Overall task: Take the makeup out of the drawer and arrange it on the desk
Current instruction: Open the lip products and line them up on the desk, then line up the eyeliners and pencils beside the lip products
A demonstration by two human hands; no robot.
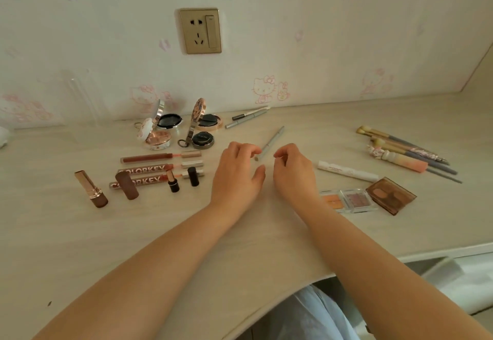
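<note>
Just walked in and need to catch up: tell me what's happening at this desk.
A person is laying makeup out on the desk. The left hand and right hand meet over a slim grey pencil; the left fingers seem to pinch its near end, though blur makes the right hand's hold unclear. Already grouped: open compacts at the back, lip glosses and lipsticks on the left, eyeshadow palettes and brushes on the right.
</note>
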